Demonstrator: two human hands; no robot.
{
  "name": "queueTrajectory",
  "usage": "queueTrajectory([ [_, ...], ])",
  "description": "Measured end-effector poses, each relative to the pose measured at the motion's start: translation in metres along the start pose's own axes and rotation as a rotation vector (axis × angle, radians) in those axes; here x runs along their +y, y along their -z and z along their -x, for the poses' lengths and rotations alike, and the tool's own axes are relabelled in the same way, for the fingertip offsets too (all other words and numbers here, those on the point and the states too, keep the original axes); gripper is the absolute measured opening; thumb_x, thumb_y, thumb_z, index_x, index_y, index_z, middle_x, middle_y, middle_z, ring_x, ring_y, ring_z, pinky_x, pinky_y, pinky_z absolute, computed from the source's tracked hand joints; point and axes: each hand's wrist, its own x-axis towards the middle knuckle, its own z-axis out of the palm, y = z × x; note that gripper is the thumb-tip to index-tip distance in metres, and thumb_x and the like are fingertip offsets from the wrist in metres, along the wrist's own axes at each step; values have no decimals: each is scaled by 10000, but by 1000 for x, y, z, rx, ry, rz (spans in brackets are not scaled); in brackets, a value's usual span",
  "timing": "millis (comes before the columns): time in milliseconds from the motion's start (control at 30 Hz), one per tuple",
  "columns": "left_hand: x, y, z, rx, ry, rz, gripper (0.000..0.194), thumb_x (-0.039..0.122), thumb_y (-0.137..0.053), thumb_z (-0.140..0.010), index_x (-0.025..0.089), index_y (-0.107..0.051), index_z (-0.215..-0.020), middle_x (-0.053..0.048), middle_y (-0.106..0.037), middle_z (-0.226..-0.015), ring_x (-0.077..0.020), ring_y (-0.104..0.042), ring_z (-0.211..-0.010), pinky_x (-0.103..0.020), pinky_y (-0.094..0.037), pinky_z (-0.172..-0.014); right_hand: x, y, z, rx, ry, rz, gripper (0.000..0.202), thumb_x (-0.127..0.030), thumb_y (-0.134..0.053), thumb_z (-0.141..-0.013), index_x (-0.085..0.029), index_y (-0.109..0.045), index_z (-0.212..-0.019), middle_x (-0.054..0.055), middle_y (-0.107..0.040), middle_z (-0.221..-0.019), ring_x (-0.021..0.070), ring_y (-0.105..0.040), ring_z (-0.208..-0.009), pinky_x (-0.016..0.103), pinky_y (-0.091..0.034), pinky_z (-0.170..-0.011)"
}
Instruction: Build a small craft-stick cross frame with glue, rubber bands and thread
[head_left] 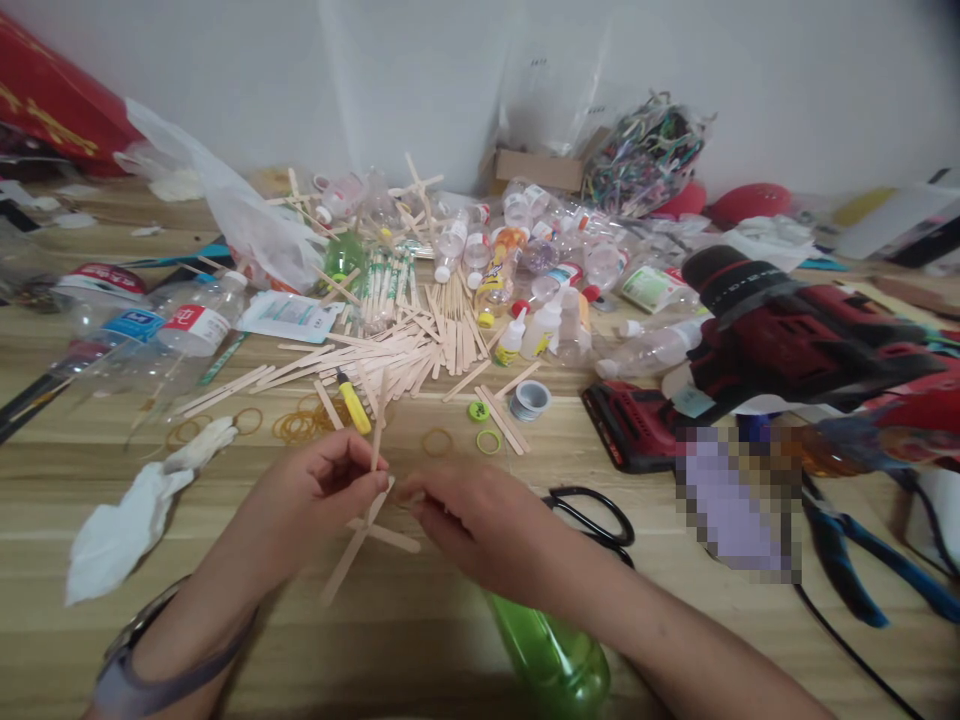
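Note:
My left hand pinches wooden craft sticks between thumb and fingers. One stick points up past the fingertips, and others cross below the hand. Close on the right, my right hand has its fingers curled and pinched. Whatever its fingertips hold is too small and blurred to name. Beneath the right forearm lies a green plastic bottle, partly hidden. Black-handled scissors lie beside that wrist, their blades covered. Beyond the hands are a yellow-handled tool and a rubber band.
Loose craft sticks spread across the table's middle. Plastic bottles stand and lie behind them. At right are a red power drill and blue-handled pliers. A crumpled white glove lies at left.

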Motion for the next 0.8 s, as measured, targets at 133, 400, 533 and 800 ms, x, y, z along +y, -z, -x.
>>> queueTrajectory([
  [133, -3, 1, -2, 34, 16, -5, 173, 351, -645, -747, 192, -588, -711, 35, -548, -635, -119, -497, -580, -217, -403, -525, 0, 0, 2, 261, 26, 90, 259, -214, -435, -958, -147, -612, -1135, 138, -660, -1073, 218, -621, -892, 332, -460, -742],
  [400, 1, -3, -1, 26, 60, 54, 169, 345, -657, -702, 190, -589, -698, 32, -573, -641, -131, -522, -596, -238, -425, -551, 5, -12, -1, 141, 26, 228, 193, -295, -574, -928, -173, -690, -836, 49, -649, -801, 159, -587, -665, 262, -367, -555],
  [533, 0, -3, -1, 45, 56, 53, 171, 348, -654, -697, 191, -585, -693, 39, -562, -624, -127, -507, -583, -233, -411, -543, 5, -10, -3, 166, 73, 139, 164, -225, -545, -936, -174, -681, -860, 47, -633, -836, 167, -611, -771, 255, -435, -643],
  [800, -1, -2, 1, 7, 43, 61, 176, 359, -644, -715, 191, -593, -708, 29, -571, -643, -131, -510, -594, -237, -419, -550, -1, -8, -3, 125, -49, -58, 127, -223, -596, -904, -137, -677, -949, 63, -612, -899, 146, -568, -697, 268, -416, -624],
])
